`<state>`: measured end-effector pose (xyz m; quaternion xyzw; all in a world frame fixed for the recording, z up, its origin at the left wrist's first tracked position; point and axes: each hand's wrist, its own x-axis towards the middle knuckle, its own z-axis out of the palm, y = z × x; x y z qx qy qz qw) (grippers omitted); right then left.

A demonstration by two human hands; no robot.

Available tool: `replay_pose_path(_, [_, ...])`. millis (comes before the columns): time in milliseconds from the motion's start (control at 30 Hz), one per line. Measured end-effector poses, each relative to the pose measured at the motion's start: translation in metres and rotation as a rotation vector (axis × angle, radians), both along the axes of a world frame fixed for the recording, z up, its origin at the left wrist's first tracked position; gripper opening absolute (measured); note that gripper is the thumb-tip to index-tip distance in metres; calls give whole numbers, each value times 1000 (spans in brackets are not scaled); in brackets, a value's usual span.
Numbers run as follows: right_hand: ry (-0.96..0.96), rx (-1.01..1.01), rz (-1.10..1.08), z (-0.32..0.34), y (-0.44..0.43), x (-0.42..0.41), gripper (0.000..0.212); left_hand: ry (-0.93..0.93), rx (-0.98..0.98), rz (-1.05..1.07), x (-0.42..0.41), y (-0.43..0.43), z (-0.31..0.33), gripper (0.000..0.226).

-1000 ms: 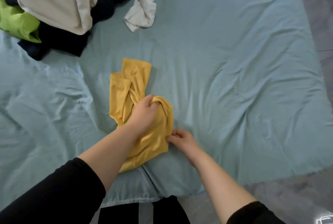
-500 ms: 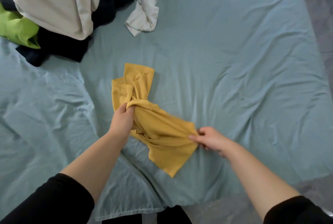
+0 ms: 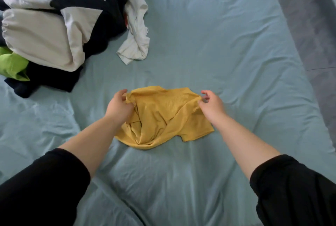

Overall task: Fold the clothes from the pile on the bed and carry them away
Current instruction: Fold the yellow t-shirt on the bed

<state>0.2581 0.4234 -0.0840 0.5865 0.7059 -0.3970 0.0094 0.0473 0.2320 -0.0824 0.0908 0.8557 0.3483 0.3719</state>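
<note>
A small mustard-yellow garment lies crumpled in the middle of the light blue bed sheet. My left hand pinches its upper left edge. My right hand pinches its upper right edge, so the top edge is stretched between both hands while the lower part sags in folds on the sheet. The pile of clothes sits at the far left: white, beige, black and a lime-green piece.
A white garment trails off the pile's right side toward the middle of the bed. The bed's right edge runs diagonally, with grey floor beyond it. My black sleeves fill the lower corners.
The yellow garment was bunched lengthwise under my left hand; both hands have since lifted it, turned it and spread it sideways, each holding one end of its top edge.
</note>
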Motion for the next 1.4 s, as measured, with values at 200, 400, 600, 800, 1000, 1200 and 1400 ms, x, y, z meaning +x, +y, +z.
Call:
replay_pose_path(200, [59, -186, -61, -7, -119, 20, 7, 113, -241, -407, 27, -52, -13, 96])
replay_pose_path(400, [250, -916, -404, -23, -220, 8, 24, 198, -364, -313, 88, -95, -11, 48])
replay_pose_path(600, [407, -952, -682, -20, -240, 16, 14, -180, -307, 61, 155, -135, -5, 16])
replay_pose_path(800, [424, -888, -711, -21, -233, 57, 16, 164, -192, -16, 144, -135, -3, 89])
replay_pose_path(1000, [344, -831, -502, -23, -235, 87, 21, 361, -338, -633, 157, -118, -15, 63])
replay_pose_path(1200, [294, -574, -601, -26, -202, 141, 8, -321, -129, 194, 141, -149, -11, 18])
replay_pose_path(1400, [68, -609, -437, -32, -182, 198, 26, -533, -257, 302, 144, -199, -11, 17])
